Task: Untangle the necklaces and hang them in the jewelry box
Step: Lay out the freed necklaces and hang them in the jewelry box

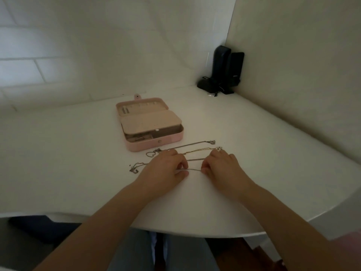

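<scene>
Several thin necklaces lie side by side on the white table [78, 153]. The nearest chain [192, 169] is stretched between my two hands: my left hand [166, 169] pinches its left part, my right hand [222, 165] pinches its right part. Beyond it run a second chain [195, 159], a gold chain [197, 151] ending in a small flower pendant [219, 148], and a farthest chain [187, 145] with a pendant [212, 142]. Loose chain ends [136, 167] curl left of my left hand. The pink jewelry box [148, 124] lies open behind them, an inner flap folded over its tray.
Two dark speakers [226, 69] with cables stand in the far right corner against the wall. The table's curved front edge [195, 232] runs just above my lap. A wall borders the table on the right.
</scene>
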Demonstrator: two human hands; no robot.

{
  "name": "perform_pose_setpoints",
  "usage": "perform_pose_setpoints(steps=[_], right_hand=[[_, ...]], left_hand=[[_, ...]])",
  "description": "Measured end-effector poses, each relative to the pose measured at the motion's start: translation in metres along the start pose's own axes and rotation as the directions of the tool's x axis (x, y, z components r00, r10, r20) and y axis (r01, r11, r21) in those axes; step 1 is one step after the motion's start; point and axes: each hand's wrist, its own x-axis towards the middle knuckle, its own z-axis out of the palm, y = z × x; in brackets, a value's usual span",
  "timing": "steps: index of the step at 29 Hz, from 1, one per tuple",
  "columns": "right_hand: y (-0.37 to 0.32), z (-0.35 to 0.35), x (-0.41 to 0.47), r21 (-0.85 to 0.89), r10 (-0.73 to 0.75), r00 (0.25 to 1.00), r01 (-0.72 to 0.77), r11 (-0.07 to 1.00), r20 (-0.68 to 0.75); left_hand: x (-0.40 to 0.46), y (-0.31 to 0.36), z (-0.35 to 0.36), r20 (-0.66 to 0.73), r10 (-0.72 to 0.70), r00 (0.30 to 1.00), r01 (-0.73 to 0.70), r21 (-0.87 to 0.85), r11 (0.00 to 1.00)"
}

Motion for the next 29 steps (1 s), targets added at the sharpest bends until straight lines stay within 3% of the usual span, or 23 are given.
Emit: perform_pose_setpoints(steps=[2,4,6,8,13,17,22,26,29], right_hand=[[-0.002,0.000,0.000,-0.091,-0.046,0.998,0.049,0.995,0.039],[-0.005,-0.002,0.001,-0.054,-0.055,0.996,0.059,0.997,0.074],[-0.006,-0.008,0.001,0.221,-0.006,0.999,-0.006,0.975,0.052],[-0.004,-0.018,0.000,0.530,0.061,0.997,-0.075,0.845,0.045],[0.006,-0.024,0.003,0.831,0.077,0.990,-0.144,0.538,0.121],[0.006,-0.024,0.004,0.941,-0.052,0.990,-0.109,0.320,0.132],[0.000,-0.025,0.010,0.972,-0.118,0.976,-0.160,0.172,0.181],[-0.010,-0.040,0.021,0.986,-0.207,0.964,-0.164,0.021,0.165],[-0.020,-0.056,0.040,0.993,-0.238,0.964,-0.105,0.061,0.116]], left_hand=[[0.001,0.002,0.004,-0.006,0.028,1.000,-0.028,-0.009,1.000],[0.003,0.003,0.008,-0.017,0.064,0.998,-0.065,-0.014,0.998],[0.004,0.004,0.009,-0.028,0.090,0.996,-0.091,-0.036,0.995],[0.005,0.003,0.008,-0.035,0.106,0.994,-0.109,-0.102,0.989],[0.004,0.005,0.000,0.017,0.051,0.999,-0.046,-0.227,0.973],[0.005,0.007,-0.012,0.042,-0.041,0.998,0.056,-0.481,0.875],[0.010,0.010,-0.045,0.003,-0.094,0.996,0.068,-0.713,0.698],[0.018,0.010,-0.069,-0.032,-0.040,0.999,0.007,-0.690,0.724],[0.027,0.001,-0.084,-0.077,-0.049,0.996,-0.016,-0.679,0.734]])
